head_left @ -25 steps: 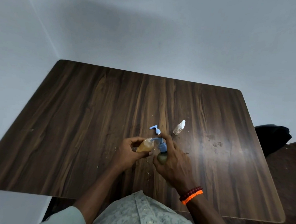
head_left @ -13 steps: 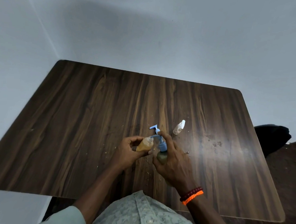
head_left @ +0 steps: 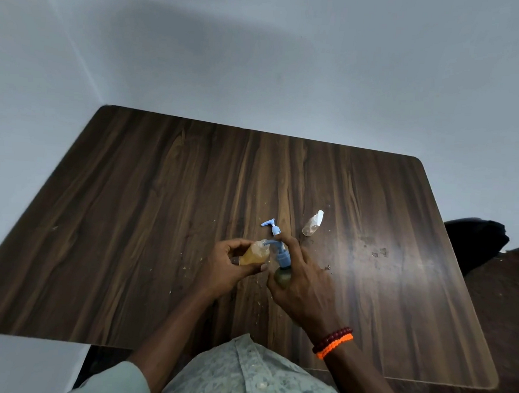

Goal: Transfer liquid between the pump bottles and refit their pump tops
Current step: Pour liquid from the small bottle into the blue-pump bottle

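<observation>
My left hand point(head_left: 223, 267) grips a small clear bottle of amber liquid point(head_left: 254, 253), tilted with its open neck toward the right. My right hand point(head_left: 302, 278) holds a dark green bottle point(head_left: 282, 277) fitted with a blue pump top point(head_left: 282, 254); a finger rests on the pump head and its nozzle points at the amber bottle's mouth. A loose blue pump top point(head_left: 271, 226) lies on the table just beyond both hands.
A small clear bottle with a white cap point(head_left: 312, 223) lies on its side to the right of the loose pump. The dark wood table point(head_left: 129, 218) carries crumbs and stains. A black object point(head_left: 474, 243) sits past the right edge.
</observation>
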